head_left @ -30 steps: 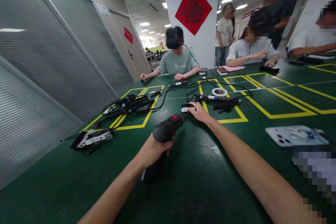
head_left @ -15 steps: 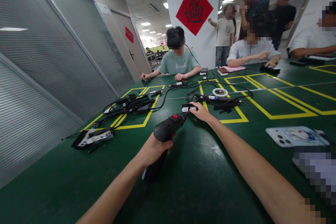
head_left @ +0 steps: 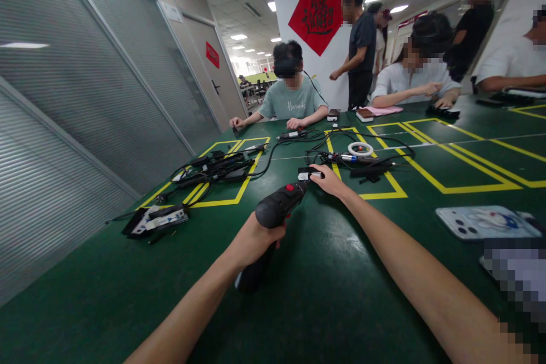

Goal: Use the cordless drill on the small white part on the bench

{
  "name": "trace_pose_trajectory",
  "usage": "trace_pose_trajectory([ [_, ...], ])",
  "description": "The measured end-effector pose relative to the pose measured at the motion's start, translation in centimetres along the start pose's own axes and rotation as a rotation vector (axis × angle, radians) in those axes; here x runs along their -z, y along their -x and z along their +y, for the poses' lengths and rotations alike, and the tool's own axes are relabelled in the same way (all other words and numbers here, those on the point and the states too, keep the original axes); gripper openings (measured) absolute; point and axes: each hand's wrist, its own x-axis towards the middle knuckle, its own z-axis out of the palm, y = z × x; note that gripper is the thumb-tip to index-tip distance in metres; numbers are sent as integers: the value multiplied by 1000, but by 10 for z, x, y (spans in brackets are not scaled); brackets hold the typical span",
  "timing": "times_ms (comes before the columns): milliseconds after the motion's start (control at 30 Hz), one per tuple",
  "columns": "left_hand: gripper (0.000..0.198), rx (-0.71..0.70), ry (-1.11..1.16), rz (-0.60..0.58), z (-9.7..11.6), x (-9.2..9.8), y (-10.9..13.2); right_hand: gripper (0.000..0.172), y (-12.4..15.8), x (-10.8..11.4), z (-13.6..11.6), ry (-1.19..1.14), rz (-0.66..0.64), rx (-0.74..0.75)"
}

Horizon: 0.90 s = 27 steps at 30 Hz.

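My left hand (head_left: 255, 243) is wrapped round the grip of a black cordless drill (head_left: 278, 207) with a red button on top. The drill points forward and away from me, its nose close to a small black and white block (head_left: 304, 174). My right hand (head_left: 329, 181) grips the right end of that block, down at the green table. Whether the drill's tip touches the block I cannot tell, because the contact is too small to see. The drill's base hangs in shadow under my left hand.
Black cables and adapters (head_left: 217, 170) lie tangled on the left, with a black and white packet (head_left: 157, 220) nearer me. Beyond my right hand are a white ring (head_left: 360, 149) and more corded tools. A phone (head_left: 484, 222) rests at right. Co-workers sit across the table (head_left: 333, 290).
The view has shifted slightly, while both hands keep their hold on the drill and the block. A standing person in dark clothes has moved left, in front of the pillar.
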Motion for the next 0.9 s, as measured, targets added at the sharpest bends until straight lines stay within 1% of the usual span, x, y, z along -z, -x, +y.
trace_pose_trajectory([
  [200,25,-11,-5,19,-9,-1,-2,42,-1,-1,-1,13,-9,-9],
  [467,32,-37,14,4,-12,1,-3,42,-2,-2,3,17,-18,-3],
  [900,21,-30,51,-42,-9,2,-2,42,-3,-4,6,23,-15,-2],
])
